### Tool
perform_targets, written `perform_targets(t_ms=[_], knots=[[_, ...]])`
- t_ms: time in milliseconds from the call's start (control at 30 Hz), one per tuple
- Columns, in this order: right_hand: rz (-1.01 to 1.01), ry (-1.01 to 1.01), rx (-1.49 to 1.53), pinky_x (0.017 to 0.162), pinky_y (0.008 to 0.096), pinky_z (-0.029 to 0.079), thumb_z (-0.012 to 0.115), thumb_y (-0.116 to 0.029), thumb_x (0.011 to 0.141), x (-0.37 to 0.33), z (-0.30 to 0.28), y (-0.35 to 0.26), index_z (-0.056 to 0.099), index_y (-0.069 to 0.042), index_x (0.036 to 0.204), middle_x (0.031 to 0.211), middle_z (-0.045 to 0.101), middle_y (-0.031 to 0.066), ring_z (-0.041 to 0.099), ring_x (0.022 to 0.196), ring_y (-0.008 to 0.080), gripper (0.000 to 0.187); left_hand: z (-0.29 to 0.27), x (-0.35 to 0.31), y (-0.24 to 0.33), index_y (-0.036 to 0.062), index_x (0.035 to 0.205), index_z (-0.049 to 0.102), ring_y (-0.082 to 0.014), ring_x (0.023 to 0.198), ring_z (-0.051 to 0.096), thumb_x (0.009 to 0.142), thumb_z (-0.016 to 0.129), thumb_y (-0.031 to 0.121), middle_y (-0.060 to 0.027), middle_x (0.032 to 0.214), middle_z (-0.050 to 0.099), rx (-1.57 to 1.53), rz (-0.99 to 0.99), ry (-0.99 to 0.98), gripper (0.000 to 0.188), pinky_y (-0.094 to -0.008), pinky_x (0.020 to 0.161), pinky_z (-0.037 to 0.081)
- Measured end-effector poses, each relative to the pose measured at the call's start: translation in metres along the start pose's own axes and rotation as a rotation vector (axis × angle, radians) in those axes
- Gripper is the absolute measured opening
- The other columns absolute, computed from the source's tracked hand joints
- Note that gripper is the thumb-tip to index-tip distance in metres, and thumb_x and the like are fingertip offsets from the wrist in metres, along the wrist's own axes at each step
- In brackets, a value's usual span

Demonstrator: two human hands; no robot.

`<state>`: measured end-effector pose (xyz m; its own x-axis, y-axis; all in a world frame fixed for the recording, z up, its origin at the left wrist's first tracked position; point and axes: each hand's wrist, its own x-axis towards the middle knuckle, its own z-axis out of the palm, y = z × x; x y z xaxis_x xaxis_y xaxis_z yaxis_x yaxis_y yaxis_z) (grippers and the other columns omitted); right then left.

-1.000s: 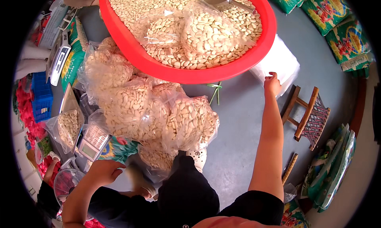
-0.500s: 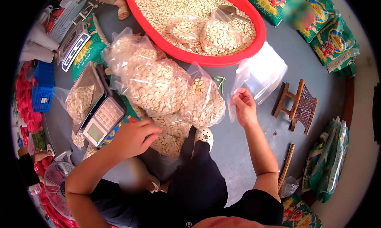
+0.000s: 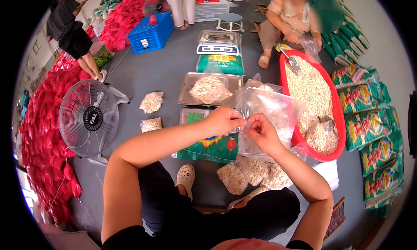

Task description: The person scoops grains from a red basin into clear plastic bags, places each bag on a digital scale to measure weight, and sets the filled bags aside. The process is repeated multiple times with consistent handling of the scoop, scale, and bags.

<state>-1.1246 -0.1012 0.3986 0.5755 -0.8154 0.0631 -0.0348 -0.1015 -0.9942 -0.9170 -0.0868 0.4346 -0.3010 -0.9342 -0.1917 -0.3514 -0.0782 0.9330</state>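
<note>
The person's left hand (image 3: 222, 121) and right hand (image 3: 263, 132) are close together, and each one pinches the edge of a clear, thin plastic bag (image 3: 273, 112) between thumb and fingers. The bag looks flat, with no beans that I can make out inside it, and it hangs out to the right, above a pile of filled bags on the grey floor (image 3: 130, 180). So the step now seems to be getting the top of the bag to come apart. I cannot tell if its two sides are apart yet. The next move most likely calls for rubbing and pulling the thin sides away from each other, gently, so the bag does not rip. After that, the bag would need its mouth held wide for the pale, flat beans (image 3: 308, 85) in the big, red, oval plastic tub (image 3: 341, 135) on the right. A shiny metal scoop (image 3: 325, 118) sits in those beans, beside a clear bag full of beans (image 3: 322, 138). Another full clear bag (image 3: 210, 90) rests on the flat, grey metal scale (image 3: 186, 93) in front of the person, so weighing looks like part of the work too.
</note>
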Motion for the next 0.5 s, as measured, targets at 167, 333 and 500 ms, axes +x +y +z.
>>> perform_targets(t_ms=[167, 333, 500], knots=[[0.101, 0.104, -0.077, 0.067, 0.0261, 0.051, 0.047, 0.002, 0.094, 0.053, 0.046, -0.001, 0.049, -0.004, 0.116, 0.095, 0.057, 0.0064, 0.061, 0.076, 0.0122, 0.023, -0.071, -0.038, -0.051, 0.0024, 0.087, 0.067, -0.0066, 0.059, 0.057, 0.087, 0.069, 0.018, -0.0052, 0.080, 0.070, -0.157, -0.049, 0.103, 0.016, -0.0230, 0.047, 0.044], [0.305, 0.404, 0.383, 0.074, 0.0343, 0.052, 0.037, 0.000, 0.096, 0.088, 0.070, -0.007, 0.041, -0.006, 0.123, 0.105, 0.053, 0.0082, 0.057, 0.078, 0.0161, 0.028, -0.090, -0.063, -0.133, 0.0035, 0.078, 0.064, -0.0124, 0.057, 0.059, 0.079, 0.073, 0.024, -0.0050, 0.072, 0.068, 0.208, -0.181, -0.002, 0.023, -0.0302, 0.051, 0.047], [0.367, 0.469, 0.410, 0.063, 0.0284, 0.044, 0.037, -0.002, 0.095, 0.109, 0.113, 0.029, 0.043, -0.007, 0.118, 0.091, 0.049, 0.0036, 0.050, 0.071, 0.0111, 0.024, -0.066, -0.079, -0.191, 0.0099, 0.101, 0.061, -0.0260, 0.074, 0.067, 0.076, 0.074, 0.030, -0.0087, 0.084, 0.068, 0.655, -0.120, 0.094, 0.035, -0.0400, 0.065, 0.051]])
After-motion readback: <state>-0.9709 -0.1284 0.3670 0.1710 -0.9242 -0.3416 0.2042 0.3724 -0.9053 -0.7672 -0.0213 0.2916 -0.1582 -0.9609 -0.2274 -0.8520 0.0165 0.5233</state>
